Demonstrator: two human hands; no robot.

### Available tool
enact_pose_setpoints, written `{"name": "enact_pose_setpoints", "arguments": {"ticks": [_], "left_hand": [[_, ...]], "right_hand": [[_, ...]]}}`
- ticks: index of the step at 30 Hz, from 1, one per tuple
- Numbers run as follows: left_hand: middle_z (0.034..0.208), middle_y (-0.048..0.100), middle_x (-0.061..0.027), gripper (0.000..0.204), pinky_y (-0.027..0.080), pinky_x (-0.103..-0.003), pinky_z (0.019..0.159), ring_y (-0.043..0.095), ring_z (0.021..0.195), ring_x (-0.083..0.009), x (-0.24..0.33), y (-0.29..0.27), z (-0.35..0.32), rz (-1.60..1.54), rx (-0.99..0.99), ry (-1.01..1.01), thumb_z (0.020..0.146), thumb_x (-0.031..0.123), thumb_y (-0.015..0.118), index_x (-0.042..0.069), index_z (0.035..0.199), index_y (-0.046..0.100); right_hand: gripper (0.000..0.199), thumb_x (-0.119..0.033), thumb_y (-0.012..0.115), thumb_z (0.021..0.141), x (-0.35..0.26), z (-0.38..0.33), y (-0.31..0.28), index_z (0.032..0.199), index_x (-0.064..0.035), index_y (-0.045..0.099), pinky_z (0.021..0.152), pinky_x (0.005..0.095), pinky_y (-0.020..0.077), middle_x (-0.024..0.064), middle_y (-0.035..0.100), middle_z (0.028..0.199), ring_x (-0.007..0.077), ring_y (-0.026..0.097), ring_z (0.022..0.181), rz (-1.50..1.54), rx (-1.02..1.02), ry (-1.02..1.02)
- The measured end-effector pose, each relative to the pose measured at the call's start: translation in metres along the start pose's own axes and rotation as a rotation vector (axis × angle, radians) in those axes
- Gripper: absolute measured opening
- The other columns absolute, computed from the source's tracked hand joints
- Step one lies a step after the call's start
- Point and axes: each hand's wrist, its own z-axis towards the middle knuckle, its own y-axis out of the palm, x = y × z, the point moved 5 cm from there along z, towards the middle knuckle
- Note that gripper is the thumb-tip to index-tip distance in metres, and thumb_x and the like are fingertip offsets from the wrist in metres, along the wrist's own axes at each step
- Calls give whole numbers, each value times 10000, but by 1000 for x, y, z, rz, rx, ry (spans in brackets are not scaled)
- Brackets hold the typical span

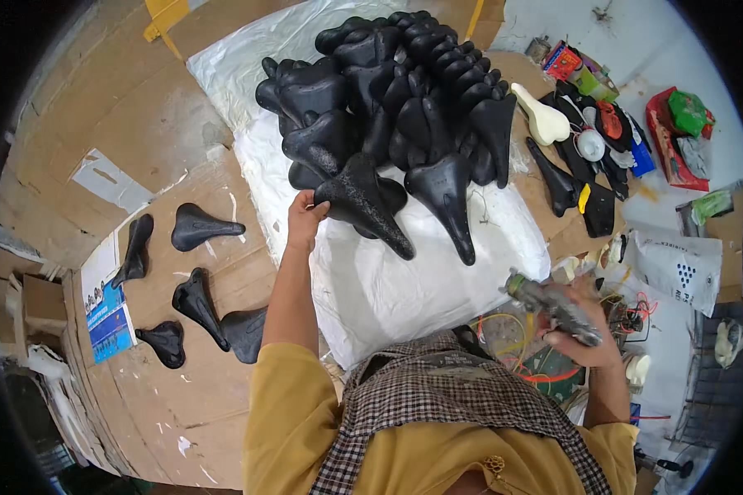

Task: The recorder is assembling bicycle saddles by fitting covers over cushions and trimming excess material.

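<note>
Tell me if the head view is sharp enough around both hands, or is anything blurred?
Head view: left hand on a black saddle is sharp; right hand and its tool are motion-blurred; edges bend and darken toward the rim.

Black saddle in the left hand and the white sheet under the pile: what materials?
Saddle held by the left hand: looks like moulded plastic or vinyl-covered foam, matte black with a fine speckled grain; cannot tell which. White sheet: probably soft foam or padded plastic wrap, pale, slightly glossy, creased and sagging at its edges.
</note>
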Motion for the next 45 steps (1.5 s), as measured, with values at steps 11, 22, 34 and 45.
{"name": "enact_pose_setpoints", "arguments": {"ticks": [11, 22, 34, 45], "left_hand": [[912, 600, -11, 208, 471, -261, 690, 568, 766, -120, 75, -58, -32, -48, 292, 287, 805, 71, 633, 84, 1002, 572], [1017, 595, -32, 313, 438, -336, 813, 552, 889, -186, -37, 12, -6, -267, 152, -195, 849, 173, 589, 58, 1137, 545], [749, 495, 56, 96, 347, -190, 589, 451, 678, -52, 70, 44, -55, -92, 17, 79, 805, 60, 634, 83, 879, 578], [1295, 461, -83, 359, 395, -440, 903, 487, 1066, -271, 74, -148, 11, -770, 373, 200, 881, 255, 534, 103, 1203, 485]], "right_hand": [[561, -93, 699, 774, 16, 17, -8, 1270, 17, 460, 727, 236, 443, 40, 608, 886, 78, 547, 800, 54, 40, 31], [566, -105, 703, 765, -21, 38, -10, 1259, 29, 461, 687, 255, 469, 50, 618, 841, 111, 582, 755, 35, 49, -144], [519, 4, 664, 801, 57, 56, 9, 1277, -25, 459, 766, 281, 478, 112, 568, 1158, 103, 559, 868, -34, -67, 21], [563, -101, 689, 784, -5, 56, 24, 1274, 24, 441, 672, 258, 466, 79, 607, 853, 123, 577, 750, 173, 98, -110]]}}
